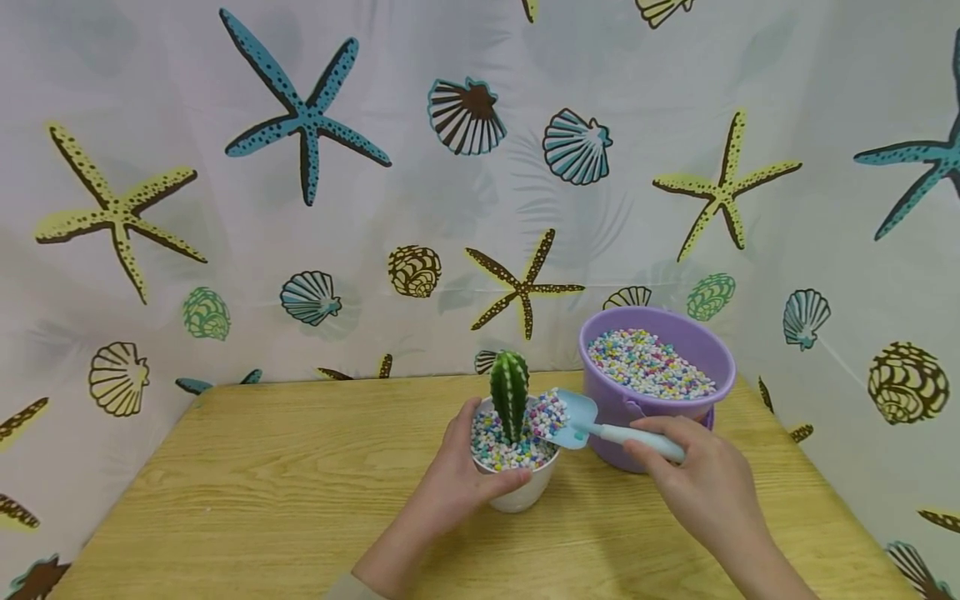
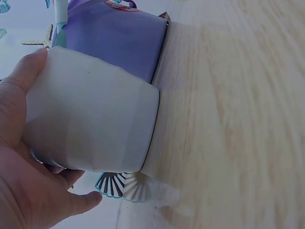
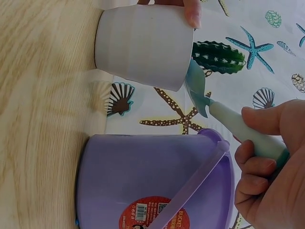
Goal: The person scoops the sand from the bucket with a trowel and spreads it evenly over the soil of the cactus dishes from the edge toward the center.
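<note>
A white pot (image 1: 519,497) stands on the table, holding a green cactus (image 1: 509,397) among small multicoloured pebbles (image 1: 501,448). My left hand (image 1: 463,473) grips the pot from its left side, thumb along the near rim and fingers around the back. In my right hand (image 1: 703,477) is the handle of a light blue toy shovel (image 1: 577,419), gripped between thumb and curled fingers. The shovel's scoop carries pebbles and overlaps the pot's right rim, close beside the cactus. The right wrist view shows the scoop (image 3: 196,87) tilted at the rim of the pot (image 3: 143,45).
A purple bucket (image 1: 617,400) filled with the same pebbles stands just right of the pot, its handle (image 3: 195,183) hanging down the side. The wooden table (image 1: 285,483) meets a curtain (image 1: 360,217) printed with starfish and shells at the back and right.
</note>
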Tool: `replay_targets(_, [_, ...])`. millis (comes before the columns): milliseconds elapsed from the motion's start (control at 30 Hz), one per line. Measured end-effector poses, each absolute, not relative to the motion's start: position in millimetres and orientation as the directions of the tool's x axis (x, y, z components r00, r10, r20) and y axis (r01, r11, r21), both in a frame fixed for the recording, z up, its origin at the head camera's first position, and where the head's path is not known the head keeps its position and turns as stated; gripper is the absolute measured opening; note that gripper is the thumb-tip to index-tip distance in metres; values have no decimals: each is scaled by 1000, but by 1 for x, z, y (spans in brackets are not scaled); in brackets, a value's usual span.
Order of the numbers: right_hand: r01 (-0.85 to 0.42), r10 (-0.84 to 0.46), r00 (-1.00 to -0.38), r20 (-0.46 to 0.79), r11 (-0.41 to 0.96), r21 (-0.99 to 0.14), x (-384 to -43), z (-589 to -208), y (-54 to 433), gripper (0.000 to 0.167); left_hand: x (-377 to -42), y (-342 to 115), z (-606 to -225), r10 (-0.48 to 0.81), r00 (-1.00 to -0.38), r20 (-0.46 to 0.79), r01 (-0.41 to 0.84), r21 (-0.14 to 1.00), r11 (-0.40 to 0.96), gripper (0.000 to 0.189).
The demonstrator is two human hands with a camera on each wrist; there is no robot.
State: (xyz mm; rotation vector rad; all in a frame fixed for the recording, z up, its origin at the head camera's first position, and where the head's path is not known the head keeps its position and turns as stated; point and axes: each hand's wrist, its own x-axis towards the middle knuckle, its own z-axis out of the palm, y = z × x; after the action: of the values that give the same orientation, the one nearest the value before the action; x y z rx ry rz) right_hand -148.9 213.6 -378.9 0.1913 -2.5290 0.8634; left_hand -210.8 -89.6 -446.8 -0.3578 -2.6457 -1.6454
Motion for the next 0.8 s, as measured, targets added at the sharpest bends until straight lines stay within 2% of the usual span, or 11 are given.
replay_targets(267, [-276, 5, -883, 468, 802, -529, -150, -380, 211, 21, -210, -86, -449, 164, -976, 145, 202, 886, 418, 123])
replay_targets(533, [-321, -20, -844, 535, 818, -477, -152, -382, 209, 22, -210, -81, -449, 121, -979, 165, 202, 879, 432, 120])
replay_targets(800, [-344, -33, -813, 581, 832, -435, -154, -382, 205, 23, -207, -81, -446, 106, -986, 126, 159, 896, 416, 131])
